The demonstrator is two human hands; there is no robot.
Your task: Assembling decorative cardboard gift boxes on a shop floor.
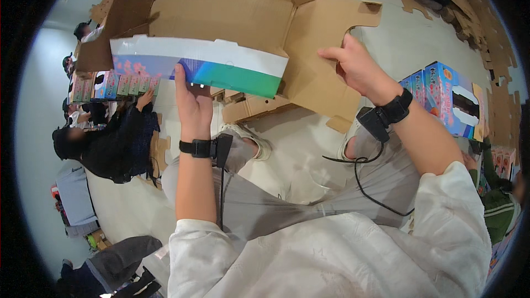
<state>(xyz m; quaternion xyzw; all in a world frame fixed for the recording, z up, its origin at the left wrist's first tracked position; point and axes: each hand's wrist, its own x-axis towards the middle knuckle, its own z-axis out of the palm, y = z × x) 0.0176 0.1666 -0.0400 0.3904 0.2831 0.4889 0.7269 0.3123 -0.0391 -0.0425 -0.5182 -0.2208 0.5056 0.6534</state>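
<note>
An unfolded cardboard box (221, 19) spreads out in front of me, its plain brown inside facing up. Its near side panel (237, 72) stands up, printed white, purple, blue and green with pink blossoms. My left hand (193, 99) grips this panel from below, thumb upright against the printed face; the other fingers are partly hidden. At the right, my right hand (359, 69) holds the edge of a brown side flap (317, 44), one digit stretched across it and the rest curled in. Both wrists wear black straps with cables.
Beneath the box, more folded cardboard (256, 107) lies on the floor by my shoes (251, 138). Printed boxes (441, 99) stand to the right, and a row of boxes (118, 85) at the left by a person in black (113, 143). Flat cardboard sheets (475, 16) lie far right.
</note>
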